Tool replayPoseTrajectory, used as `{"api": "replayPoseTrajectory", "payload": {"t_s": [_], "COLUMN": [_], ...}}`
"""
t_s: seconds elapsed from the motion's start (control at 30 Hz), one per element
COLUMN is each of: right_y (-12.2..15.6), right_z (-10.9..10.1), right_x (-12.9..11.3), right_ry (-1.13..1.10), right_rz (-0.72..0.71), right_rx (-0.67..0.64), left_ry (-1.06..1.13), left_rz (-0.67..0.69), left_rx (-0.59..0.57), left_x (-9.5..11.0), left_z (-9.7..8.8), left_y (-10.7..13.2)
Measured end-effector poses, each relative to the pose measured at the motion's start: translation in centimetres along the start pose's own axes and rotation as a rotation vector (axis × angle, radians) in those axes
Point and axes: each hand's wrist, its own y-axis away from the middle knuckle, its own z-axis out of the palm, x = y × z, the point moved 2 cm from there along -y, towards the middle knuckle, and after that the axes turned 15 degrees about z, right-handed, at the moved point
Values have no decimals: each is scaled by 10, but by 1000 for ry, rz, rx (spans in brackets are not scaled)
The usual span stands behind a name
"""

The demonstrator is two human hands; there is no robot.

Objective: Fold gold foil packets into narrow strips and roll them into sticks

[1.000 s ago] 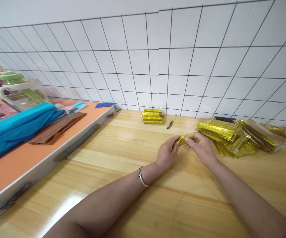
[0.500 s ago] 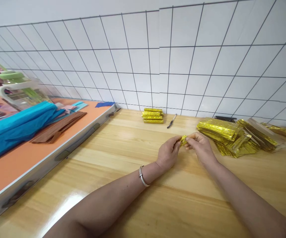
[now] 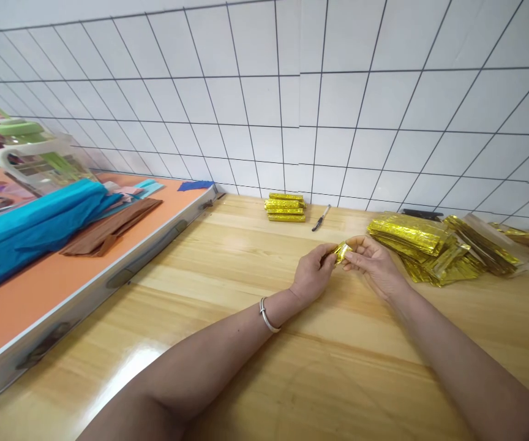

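Between my two hands is a small piece of shiny gold foil (image 3: 342, 252), partly covered by the fingers. My left hand (image 3: 313, 274) grips its left end, the fingers curled around it. My right hand (image 3: 371, 263) pinches the other end between thumb and fingers. Off to the right lies a loose pile of flat gold foil strips (image 3: 406, 236). Toward the wall a small stack of rolled gold foil (image 3: 286, 207) rests on the wooden table (image 3: 228, 269).
A pen (image 3: 321, 218) lies beyond my hands. To the left, a raised orange surface (image 3: 21, 294) holds a folded blue sheet (image 3: 35, 223), a brown strip (image 3: 112, 226) and a clear container (image 3: 48, 162). A white tiled wall (image 3: 255, 98) closes off the back.
The foil between my hands has turned slightly and shows a brighter face. My right fingers have shifted on it. The whole view has moved up a little.
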Motion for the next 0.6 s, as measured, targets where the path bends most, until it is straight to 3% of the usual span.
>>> {"api": "replayPoseTrajectory", "payload": {"t_s": [0.27, 0.6], "right_y": [0, -1], "right_z": [0, -2], "right_x": [1, 3], "right_ry": [0, 25], "right_rz": [23, 13], "right_rx": [-31, -22], "left_ry": [-243, -590], "left_rz": [28, 230], "left_rx": [-106, -161], "left_x": [8, 11], "left_z": [-7, -9], "left_y": [-2, -2]}}
